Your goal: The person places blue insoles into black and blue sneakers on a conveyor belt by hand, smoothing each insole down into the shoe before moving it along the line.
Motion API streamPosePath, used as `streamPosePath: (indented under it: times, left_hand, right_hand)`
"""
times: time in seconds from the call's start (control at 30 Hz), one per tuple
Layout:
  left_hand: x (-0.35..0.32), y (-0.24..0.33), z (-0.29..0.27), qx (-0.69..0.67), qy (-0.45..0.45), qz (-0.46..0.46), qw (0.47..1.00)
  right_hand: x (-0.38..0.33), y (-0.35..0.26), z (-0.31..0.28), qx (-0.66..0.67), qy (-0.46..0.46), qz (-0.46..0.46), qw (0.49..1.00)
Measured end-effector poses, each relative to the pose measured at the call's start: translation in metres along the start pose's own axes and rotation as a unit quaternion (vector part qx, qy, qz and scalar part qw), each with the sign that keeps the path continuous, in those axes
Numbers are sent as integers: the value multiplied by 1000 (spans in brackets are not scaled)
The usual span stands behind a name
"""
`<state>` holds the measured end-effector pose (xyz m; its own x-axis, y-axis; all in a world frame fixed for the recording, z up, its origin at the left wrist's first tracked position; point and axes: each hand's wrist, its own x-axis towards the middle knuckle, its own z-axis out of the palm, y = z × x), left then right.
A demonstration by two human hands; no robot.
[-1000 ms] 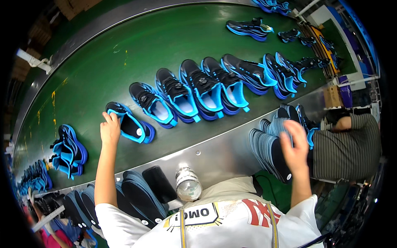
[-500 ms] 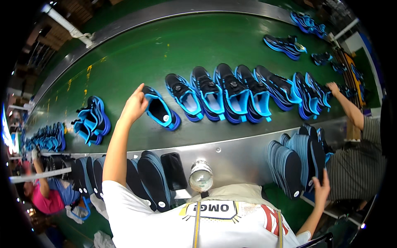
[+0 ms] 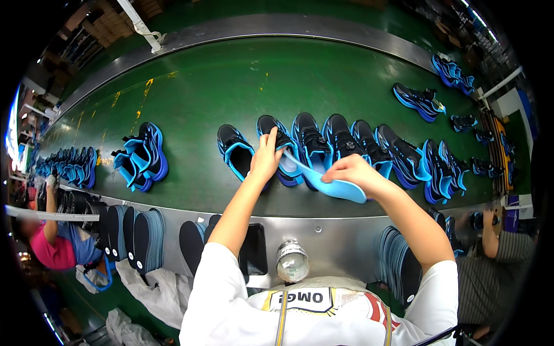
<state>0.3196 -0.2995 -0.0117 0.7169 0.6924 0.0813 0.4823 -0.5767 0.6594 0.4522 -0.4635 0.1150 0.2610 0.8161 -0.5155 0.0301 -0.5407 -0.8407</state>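
My right hand [image 3: 351,173] pinches a light blue insole [image 3: 337,189], its narrow end pointing left toward a black and blue sneaker [image 3: 270,123]. My left hand [image 3: 266,157] is closed at the opening of that sneaker, one finger lying along its tongue. The insole's far tip reaches close to my left thumb; whether they touch, I cannot tell. Just left stands another sneaker [image 3: 231,138] with a dark inside. Several more sneakers [image 3: 309,130] continue the row to the right, toes pointing away from me.
The sneakers stand on a green belt [image 3: 196,86]. Along its near metal ledge [image 3: 334,230] are insole stacks [image 3: 149,239], a dark phone [image 3: 254,249] and a clear jar [image 3: 292,262]. Co-workers sit at the left [image 3: 55,245] and right [image 3: 496,271]. A sneaker pair [image 3: 141,154] stands farther left.
My right hand has come from the insole stacks at the right to the row, now with an insole. My left hand has shifted from the leftmost sneaker to the one beside it.
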Motion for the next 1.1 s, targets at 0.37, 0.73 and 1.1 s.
streamPosePath:
  times: [0.37, 0.73, 1.1]
  left_hand:
    - [19, -7, -35, -54, -159, -74, 983]
    - [0, -18, -19, -2, -26, -41, 999]
    - [3, -12, -27, 7, -78, -90, 993]
  right_hand:
    - [92, 64, 79, -396, 50, -126, 908]
    - [71, 37, 100, -573, 37, -39, 818]
    - [120, 78, 105, -595, 70, -211, 772]
